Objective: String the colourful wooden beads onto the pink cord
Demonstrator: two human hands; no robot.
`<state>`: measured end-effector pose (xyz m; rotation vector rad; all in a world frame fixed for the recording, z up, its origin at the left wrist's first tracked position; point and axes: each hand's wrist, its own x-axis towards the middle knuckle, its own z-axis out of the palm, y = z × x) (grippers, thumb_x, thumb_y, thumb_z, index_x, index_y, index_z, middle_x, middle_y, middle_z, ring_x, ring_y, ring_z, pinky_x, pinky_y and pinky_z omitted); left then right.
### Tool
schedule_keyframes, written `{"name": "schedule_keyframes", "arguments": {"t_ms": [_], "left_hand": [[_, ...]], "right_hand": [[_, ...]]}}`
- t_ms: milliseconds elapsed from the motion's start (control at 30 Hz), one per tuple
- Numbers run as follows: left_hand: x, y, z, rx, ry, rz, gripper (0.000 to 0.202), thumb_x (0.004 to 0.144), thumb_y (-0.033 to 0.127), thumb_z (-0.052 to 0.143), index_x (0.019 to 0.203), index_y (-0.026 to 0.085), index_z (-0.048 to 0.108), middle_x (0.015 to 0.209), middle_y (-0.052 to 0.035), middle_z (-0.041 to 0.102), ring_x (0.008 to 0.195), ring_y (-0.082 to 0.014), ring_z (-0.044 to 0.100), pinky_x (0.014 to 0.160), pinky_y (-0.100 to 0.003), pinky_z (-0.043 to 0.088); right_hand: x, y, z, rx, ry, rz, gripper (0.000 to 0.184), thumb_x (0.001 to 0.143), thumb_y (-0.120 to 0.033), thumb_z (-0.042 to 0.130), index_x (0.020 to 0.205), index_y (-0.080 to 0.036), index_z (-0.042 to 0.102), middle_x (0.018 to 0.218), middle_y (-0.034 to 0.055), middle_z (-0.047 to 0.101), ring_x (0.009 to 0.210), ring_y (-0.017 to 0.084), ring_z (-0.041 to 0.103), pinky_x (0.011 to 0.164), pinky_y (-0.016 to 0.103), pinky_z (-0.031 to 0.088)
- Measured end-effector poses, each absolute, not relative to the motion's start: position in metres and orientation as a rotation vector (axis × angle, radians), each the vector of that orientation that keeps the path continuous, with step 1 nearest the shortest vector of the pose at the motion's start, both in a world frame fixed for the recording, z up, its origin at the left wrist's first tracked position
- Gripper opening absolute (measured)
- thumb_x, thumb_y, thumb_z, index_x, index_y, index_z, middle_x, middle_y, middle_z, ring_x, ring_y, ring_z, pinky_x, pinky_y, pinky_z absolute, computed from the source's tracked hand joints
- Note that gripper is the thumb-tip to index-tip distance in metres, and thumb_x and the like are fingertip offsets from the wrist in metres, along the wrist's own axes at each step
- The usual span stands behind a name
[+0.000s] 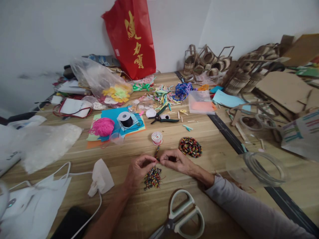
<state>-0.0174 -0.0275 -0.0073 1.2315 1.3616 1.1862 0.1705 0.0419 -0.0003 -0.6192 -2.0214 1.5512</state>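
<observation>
With fingertips closed, your left hand (142,168) and right hand (178,161) seem to pinch the near end of the beaded strand (157,152), just below the spool (157,137); expect it light, limp and slippery, best held at its tip.

A tall red bag with gold characters (146,39) leans against the pale grey wall (179,26). A bright pink yarn ball (102,127) rests on coloured paper sheets (113,113), left of a black-wound spool (126,120).
</observation>
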Motion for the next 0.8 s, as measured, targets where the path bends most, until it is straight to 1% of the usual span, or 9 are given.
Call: {"name": "schedule_keyframes", "arguments": {"t_ms": [300,533,800], "left_hand": [[-0.017,-0.0277,-0.0071,1.257,1.374,1.185,0.006,0.068,0.019,0.071,0.074,0.016,0.072,0.076,-0.0046,0.069,0.074,-0.0163,0.064,0.07,-0.025,0.049],[-0.0171,-0.0275,-0.0079,1.305,1.371,1.192,0.006,0.069,0.019,0.071,0.073,0.016,0.072,0.075,-0.0054,0.069,0.073,-0.0171,0.064,0.068,-0.025,0.05],[-0.0162,-0.0281,-0.0099,1.399,1.355,1.196,0.005,0.069,0.02,0.072,0.074,0.017,0.073,0.076,-0.0062,0.069,0.074,-0.0178,0.064,0.067,-0.026,0.052]], "right_hand": [[0.1697,0.0416,-0.0005,-0.606,-2.025,1.558,0.032,0.087,-0.043,0.055,0.077,-0.013,0.061,0.066,0.0001,0.053,0.061,0.011,0.045,0.057,0.022,0.035],[0.1695,0.0416,-0.0015,-0.615,-2.049,1.531,0.034,0.087,-0.045,0.054,0.077,-0.014,0.062,0.066,0.0001,0.053,0.061,0.011,0.045,0.056,0.022,0.035],[0.1689,0.0415,-0.0051,-0.612,-2.067,1.53,0.03,0.088,-0.041,0.055,0.077,-0.014,0.062,0.066,-0.0004,0.052,0.061,0.011,0.044,0.056,0.022,0.034]]}}
